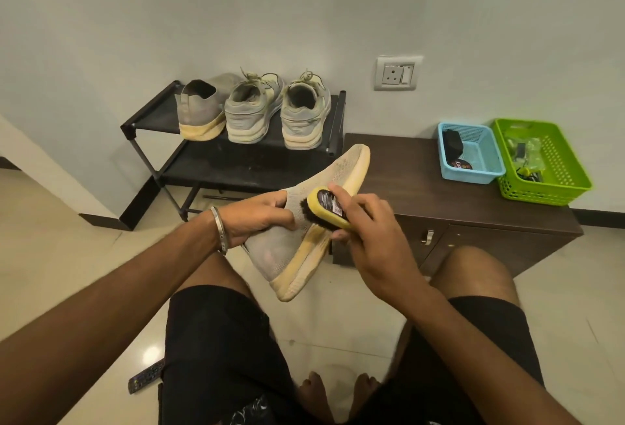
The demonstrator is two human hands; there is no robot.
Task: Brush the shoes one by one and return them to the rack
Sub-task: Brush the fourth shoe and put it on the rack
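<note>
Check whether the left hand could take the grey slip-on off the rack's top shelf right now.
Probably not yet: the left hand grips the shoe being brushed, so it is occupied. The path to the grey slip-on on the rack itself looks unobstructed.

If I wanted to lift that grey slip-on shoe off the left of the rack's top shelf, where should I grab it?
Take the slip-on shoe by its heel collar, coming from the front. The heel faces outward with the opening upward, so fingers can hook inside. Laced shoes stand close on its right, so avoid that side.
</note>
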